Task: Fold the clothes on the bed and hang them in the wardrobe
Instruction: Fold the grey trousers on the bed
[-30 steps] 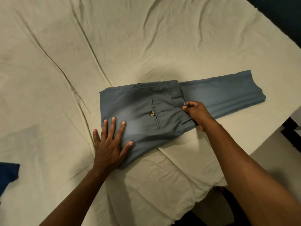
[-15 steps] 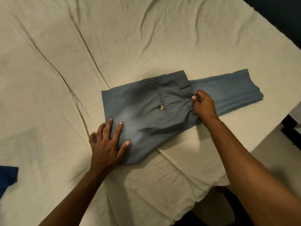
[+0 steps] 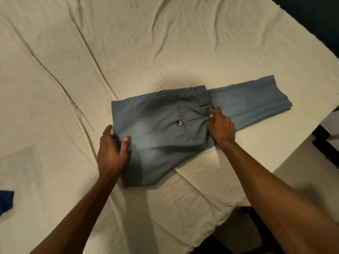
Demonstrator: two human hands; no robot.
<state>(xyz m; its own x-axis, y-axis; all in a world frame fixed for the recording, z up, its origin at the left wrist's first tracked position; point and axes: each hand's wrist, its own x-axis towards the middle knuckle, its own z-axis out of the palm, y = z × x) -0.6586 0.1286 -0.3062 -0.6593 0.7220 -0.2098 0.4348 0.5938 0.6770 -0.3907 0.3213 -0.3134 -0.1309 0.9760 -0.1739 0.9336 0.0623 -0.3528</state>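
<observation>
gripping folded trousers (image 3: 165,129), both hands, seemingly

Folded grey-blue trousers (image 3: 161,132) lie flat on the cream bed (image 3: 128,52) near its right corner, as I view them from above. The seat half lies doubled over the legs, the back pocket with brass button (image 3: 179,123) facing up. The leg ends extend to the right, toward the mattress edge.

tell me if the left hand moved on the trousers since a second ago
Yes. The left hand went from lying flat on the trousers to gripping their left folded edge, farther from the pocket button.
</observation>
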